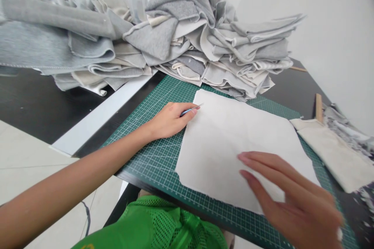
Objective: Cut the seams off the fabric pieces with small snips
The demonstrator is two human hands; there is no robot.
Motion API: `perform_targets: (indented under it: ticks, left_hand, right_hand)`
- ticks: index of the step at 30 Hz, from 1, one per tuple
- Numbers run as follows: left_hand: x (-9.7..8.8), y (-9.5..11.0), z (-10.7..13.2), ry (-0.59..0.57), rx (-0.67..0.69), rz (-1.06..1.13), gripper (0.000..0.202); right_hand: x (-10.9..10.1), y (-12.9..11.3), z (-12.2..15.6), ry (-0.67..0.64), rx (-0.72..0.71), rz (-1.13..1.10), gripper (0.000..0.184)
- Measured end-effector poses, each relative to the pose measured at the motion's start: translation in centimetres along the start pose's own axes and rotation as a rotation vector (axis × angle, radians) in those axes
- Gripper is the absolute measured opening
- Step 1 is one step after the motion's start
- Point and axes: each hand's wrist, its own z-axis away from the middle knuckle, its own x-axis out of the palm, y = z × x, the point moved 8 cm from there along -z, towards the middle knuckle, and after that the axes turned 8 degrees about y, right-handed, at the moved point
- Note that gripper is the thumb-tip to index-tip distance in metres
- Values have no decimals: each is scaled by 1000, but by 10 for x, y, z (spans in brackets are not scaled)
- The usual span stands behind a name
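A white, roughly rectangular piece of fabric (228,136) lies flat on a green cutting mat (146,151). My left hand (169,120) rests at the fabric's left edge, closed on a small blue-handled tool (187,111) with thin, pointed metal tips. Those tips point right, over the cloth; most of the handle is hidden in my fingers. Above the fabric's lower right part is my right hand (295,198), slightly blurred, with thumb and fingers apart and nothing held. Whether its fingertips touch the cloth I cannot tell.
Heaped grey and cream fabric pieces (181,27) cover the back of the dark table (35,101). A white strip (102,113) lies left of the mat. To the right are a cream cloth piece (336,148), a wooden stick (318,107) and grey scraps (347,124).
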Motion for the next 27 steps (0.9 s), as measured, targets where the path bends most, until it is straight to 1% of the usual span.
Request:
perform_targets:
  ticks: [2, 4, 6, 8, 10, 12, 19, 22, 27]
  left_hand:
    - [0, 0, 0, 4, 5, 4, 39]
    - [-1, -1, -1, 13, 7, 6, 38]
    - [-1, -1, -1, 19, 6, 7, 37]
    - [-1, -1, -1, 16, 3, 10, 36]
    - [-1, -1, 0, 10, 1, 15, 36]
    - [-1, -1, 0, 8, 0, 21, 35]
    - [-1, -1, 0, 21, 1, 30, 36]
    - [-1, -1, 0, 24, 6, 28, 36]
    - [-1, 1, 1, 19, 14, 23, 37]
  right_hand:
    - [47, -16, -9, -185, -40, -152, 35]
    - [86, -28, -11, -352, -34, -279, 27]
    - [111, -35, -10, -457, -23, -327, 20]
    - [125, -37, -9, -506, -28, -319, 17]
    - [133, -35, -7, -521, -35, -295, 15]
    - [136, -33, -6, -504, -35, -287, 14]
    - [140, -33, 3, -413, -36, -322, 18]
    - [136, -31, 4, -374, 18, -343, 19]
    - [128, -21, 4, -326, 173, -328, 15]
